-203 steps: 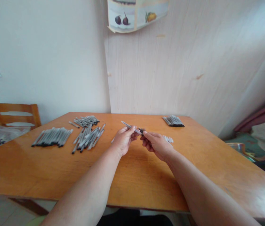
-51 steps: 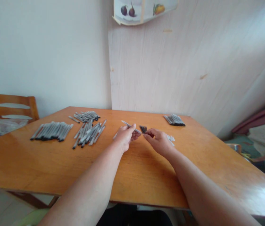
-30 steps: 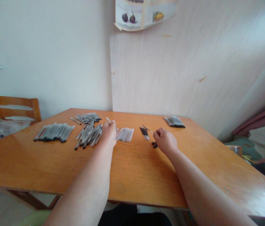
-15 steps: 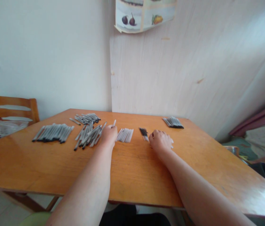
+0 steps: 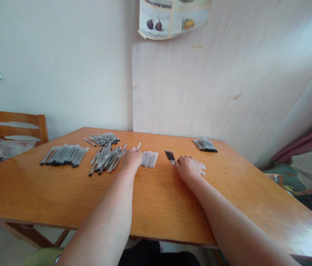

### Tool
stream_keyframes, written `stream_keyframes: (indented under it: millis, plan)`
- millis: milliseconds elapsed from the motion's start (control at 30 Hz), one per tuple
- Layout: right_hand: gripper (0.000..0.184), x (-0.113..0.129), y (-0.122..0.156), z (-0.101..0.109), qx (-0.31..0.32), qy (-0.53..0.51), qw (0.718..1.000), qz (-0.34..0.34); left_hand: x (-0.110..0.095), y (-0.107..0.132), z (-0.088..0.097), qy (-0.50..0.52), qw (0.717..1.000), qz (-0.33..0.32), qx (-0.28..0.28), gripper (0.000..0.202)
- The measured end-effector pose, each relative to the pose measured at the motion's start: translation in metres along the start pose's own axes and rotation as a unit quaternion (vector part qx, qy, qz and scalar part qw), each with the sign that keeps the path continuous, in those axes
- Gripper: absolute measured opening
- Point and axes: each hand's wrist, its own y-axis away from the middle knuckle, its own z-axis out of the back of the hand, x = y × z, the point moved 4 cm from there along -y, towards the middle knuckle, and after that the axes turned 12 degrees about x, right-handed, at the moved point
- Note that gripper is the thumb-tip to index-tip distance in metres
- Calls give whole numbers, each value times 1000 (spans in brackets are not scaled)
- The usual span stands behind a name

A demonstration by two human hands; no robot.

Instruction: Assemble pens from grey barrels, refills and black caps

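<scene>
My left hand (image 5: 132, 160) rests on the wooden table (image 5: 156, 199) with its fingers closed round a grey pen barrel (image 5: 138, 146) that sticks up past the knuckles. It lies between a loose heap of grey pens (image 5: 106, 158) and a short row of pale barrels (image 5: 150, 159). My right hand (image 5: 188, 167) is curled on the table beside a small bunch of thin dark refills (image 5: 169, 156); what its fingers hold is hidden. A few white pieces (image 5: 201, 166) show just behind it.
A neat row of grey pens (image 5: 64, 155) lies at the left, another bunch (image 5: 104, 139) behind the heap, and a dark-tipped bunch (image 5: 205, 145) at the far right. A wooden chair (image 5: 16, 125) stands left of the table. A fruit picture (image 5: 172, 18) hangs on the wall.
Both hands held one pen together over the table's middle; they have since parted, the left going left to the pen heap, the right lowering beside the refills, hiding the small black pieces.
</scene>
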Motion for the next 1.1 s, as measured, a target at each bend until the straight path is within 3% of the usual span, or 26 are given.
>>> stream_keyframes:
  millis: [400,667,1100]
  plan:
    - [47,-22,-1,12,-12,-69,997,-44,-20,21,9,-120,993,-8,5,26]
    - [46,-29,-4,11,-12,-97,994,-53,-19,21,-4,-170,984,-17,59,26]
    - [48,-31,-4,15,0,-106,991,-77,-27,22,-12,-201,977,-61,23,20]
